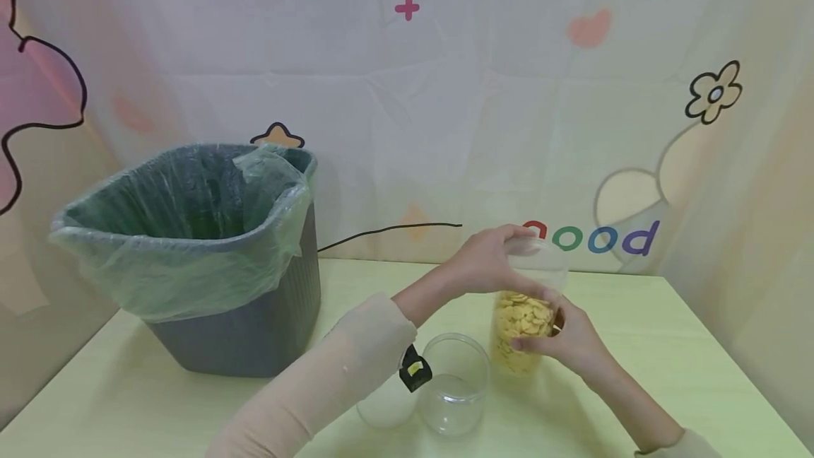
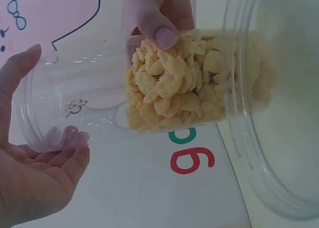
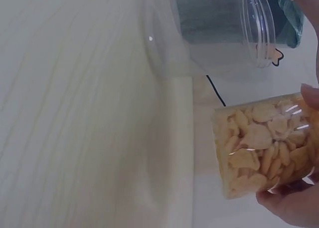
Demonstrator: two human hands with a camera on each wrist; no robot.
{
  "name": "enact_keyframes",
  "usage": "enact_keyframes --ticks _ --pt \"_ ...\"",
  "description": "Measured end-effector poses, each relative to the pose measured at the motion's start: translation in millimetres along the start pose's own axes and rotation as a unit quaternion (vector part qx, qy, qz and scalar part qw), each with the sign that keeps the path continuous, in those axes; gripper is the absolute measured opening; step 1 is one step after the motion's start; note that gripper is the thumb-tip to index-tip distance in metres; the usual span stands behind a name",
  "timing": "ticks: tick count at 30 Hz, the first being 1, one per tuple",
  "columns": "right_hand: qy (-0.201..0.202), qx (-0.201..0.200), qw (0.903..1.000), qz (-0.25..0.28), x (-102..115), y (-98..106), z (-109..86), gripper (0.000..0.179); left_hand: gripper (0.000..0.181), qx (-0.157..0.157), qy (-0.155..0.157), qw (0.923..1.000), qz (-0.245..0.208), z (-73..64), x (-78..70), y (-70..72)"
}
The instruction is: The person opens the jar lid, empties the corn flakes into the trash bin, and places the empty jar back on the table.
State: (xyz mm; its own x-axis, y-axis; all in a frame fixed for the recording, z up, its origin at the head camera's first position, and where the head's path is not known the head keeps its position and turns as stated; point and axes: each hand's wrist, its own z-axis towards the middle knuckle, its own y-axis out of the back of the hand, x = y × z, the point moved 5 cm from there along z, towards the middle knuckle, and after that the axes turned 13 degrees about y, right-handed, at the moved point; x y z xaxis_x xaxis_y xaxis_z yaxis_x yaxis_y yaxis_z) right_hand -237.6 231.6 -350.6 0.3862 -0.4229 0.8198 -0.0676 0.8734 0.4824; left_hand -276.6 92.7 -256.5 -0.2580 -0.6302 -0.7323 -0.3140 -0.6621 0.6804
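Note:
A tall clear plastic jar (image 1: 524, 331), its lower part full of yellow flake-like snack pieces (image 2: 164, 88), is held between both hands. My left hand (image 1: 486, 260) grips its top end, thumb and fingers spread around the clear rim (image 2: 35, 108). Lower down, my right hand (image 1: 572, 338) holds the jar's body at the level of the pieces. In the right wrist view, the jar's base (image 3: 219, 153) shows apart from the tabletop. Just left of it stands a second clear jar (image 1: 454, 387), empty, with its mouth uncovered.
A clear round disc (image 1: 384, 405) lies beside the empty jar, partly covered by my left sleeve (image 1: 343, 366). On the left of the pale table (image 1: 636, 359) stands a grey bin (image 1: 248, 345) lined with a green bag (image 1: 191, 274). A printed curtain (image 1: 356, 34) hangs behind.

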Motion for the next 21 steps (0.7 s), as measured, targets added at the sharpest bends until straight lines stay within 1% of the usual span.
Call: enact_keyframes --ticks 4,7,9,13,16,19,21 --pt "0.025 -0.003 0.9992 0.029 4.0 3.7 0.1 0.086 0.084 -0.019 0.015 0.9978 -0.062 -2.2 3.9 7.7" --pt "0.044 -0.007 0.9976 0.053 6.5 5.8 -0.2 0.082 0.081 -0.021 0.024 0.9928 -0.115 -3.8 7.5 12.8" --pt "0.047 -0.004 0.9976 0.050 6.8 5.7 -0.2 0.079 0.079 -0.020 0.029 0.9889 -0.144 -5.2 10.1 14.6" --pt "0.048 0.008 0.9980 0.040 5.8 3.6 -0.8 0.073 0.078 -0.022 0.033 0.9840 -0.173 -9.0 13.5 16.4" --pt "0.051 0.011 0.9980 0.036 5.5 2.8 -2.6 0.070 0.078 -0.019 0.032 0.9826 -0.182 -11.8 15.1 16.5" --pt "0.059 0.008 0.9977 0.030 6.6 4.6 -5.0 0.070 0.077 0.002 0.029 0.9809 -0.192 -13.8 17.1 15.7" --pt "0.065 0.010 0.9974 0.030 8.1 6.5 -6.2 0.069 0.077 0.019 0.021 0.9789 -0.202 -14.7 18.3 15.7"
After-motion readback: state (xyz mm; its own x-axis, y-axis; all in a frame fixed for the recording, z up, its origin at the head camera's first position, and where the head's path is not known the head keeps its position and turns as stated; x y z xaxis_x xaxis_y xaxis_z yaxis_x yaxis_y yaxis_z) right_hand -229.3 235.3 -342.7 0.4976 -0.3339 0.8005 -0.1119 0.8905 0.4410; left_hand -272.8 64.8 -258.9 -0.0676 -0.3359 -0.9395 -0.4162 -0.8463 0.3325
